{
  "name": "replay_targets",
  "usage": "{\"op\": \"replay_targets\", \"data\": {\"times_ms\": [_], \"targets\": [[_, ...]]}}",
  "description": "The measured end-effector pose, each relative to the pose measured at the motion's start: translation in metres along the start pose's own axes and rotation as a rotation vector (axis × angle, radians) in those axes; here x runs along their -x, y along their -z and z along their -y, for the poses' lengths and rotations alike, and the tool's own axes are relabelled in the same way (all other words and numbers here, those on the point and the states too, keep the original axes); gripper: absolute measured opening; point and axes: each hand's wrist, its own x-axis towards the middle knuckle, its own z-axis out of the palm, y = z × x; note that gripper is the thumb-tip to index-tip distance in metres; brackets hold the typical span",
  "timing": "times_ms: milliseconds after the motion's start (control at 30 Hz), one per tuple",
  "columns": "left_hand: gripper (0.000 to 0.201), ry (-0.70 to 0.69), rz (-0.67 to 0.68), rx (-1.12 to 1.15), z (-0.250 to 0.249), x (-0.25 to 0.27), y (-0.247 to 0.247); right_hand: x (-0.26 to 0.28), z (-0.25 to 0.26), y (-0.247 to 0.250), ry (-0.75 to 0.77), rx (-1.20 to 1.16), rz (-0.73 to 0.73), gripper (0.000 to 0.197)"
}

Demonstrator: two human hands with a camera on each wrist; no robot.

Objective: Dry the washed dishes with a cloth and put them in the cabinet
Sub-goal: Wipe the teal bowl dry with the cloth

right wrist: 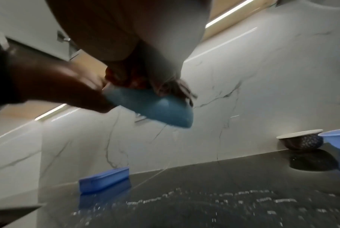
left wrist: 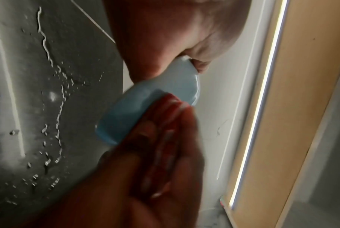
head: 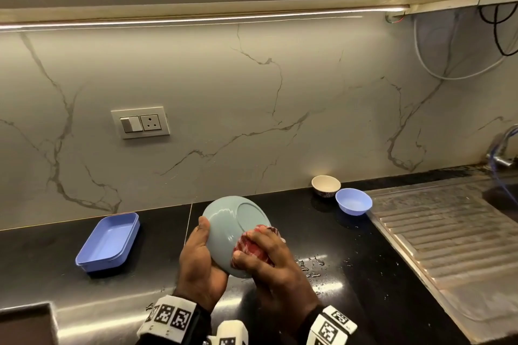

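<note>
Left hand (head: 200,258): curled round near-left rim of pale blue bowl (head: 232,221), thumb on the outside.
Right hand (head: 269,258): bunched on red checked cloth (head: 252,244), pressing it to bowl's outer wall.
Bowl position: held clear above the counter (head: 157,232), near centre.
Orientation: foot ring facing up and toward the camera, mouth turned away and down; round, no long axis.
Risk: one-sided rim hold on wet glaze; hard rubbing could twist it loose onto the counter.
Risk, later: puddles (head: 314,263) just right could re-wet it.
</note>
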Motion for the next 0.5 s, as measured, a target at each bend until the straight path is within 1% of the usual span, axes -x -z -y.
{"op": "replay_targets", "data": {"times_ms": [100,133,167,200,233,267,333,367,400,433,467,500], "targets": [[0.057,0.009,-0.039,0.05,-0.004,0.002,-0.002,0.018,-0.009,-0.003,0.146,0.016,-0.018,0.021],[0.055,0.003,-0.042,0.051,-0.006,0.002,-0.002,0.024,-0.015,-0.003,0.149,0.012,-0.025,0.02],[0.054,0.001,-0.043,0.047,-0.008,0.003,-0.003,0.028,-0.019,-0.004,0.101,-0.004,-0.031,0.023],[0.052,-0.002,-0.044,0.044,-0.01,0.003,-0.003,0.03,-0.022,-0.005,0.018,-0.033,-0.041,0.029],[0.051,-0.008,-0.04,0.046,-0.013,0.003,-0.005,0.03,-0.023,-0.006,-0.102,-0.075,-0.053,0.035],[0.05,-0.015,-0.036,0.049,-0.016,0.002,-0.004,0.026,-0.019,-0.005,-0.257,-0.165,-0.074,0.041],[0.049,-0.002,-0.019,0.037,-0.024,0.005,-0.003,0.014,-0.015,0.007,-0.617,-0.498,-0.171,0.047],[0.05,0.014,-0.004,0.021,-0.027,0.006,-0.001,0.007,-0.016,0.016,-0.772,-0.653,-0.234,0.045],[0.051,0.033,0.014,-0.002,-0.028,0.008,0.003,-0.002,-0.018,0.025,-0.902,-0.767,-0.29,0.038],[0.052,0.055,0.031,-0.025,-0.028,0.011,0.006,-0.009,-0.021,0.034,-1.001,-0.869,-0.304,0.029],[0.053,0.078,0.051,-0.049,-0.026,0.013,0.01,-0.015,-0.022,0.041,-1.071,-0.989,-0.294,0.026],[0.054,0.097,0.071,-0.07,-0.024,0.015,0.013,-0.019,-0.023,0.046,-1.112,-1.111,-0.267,0.029]]}}
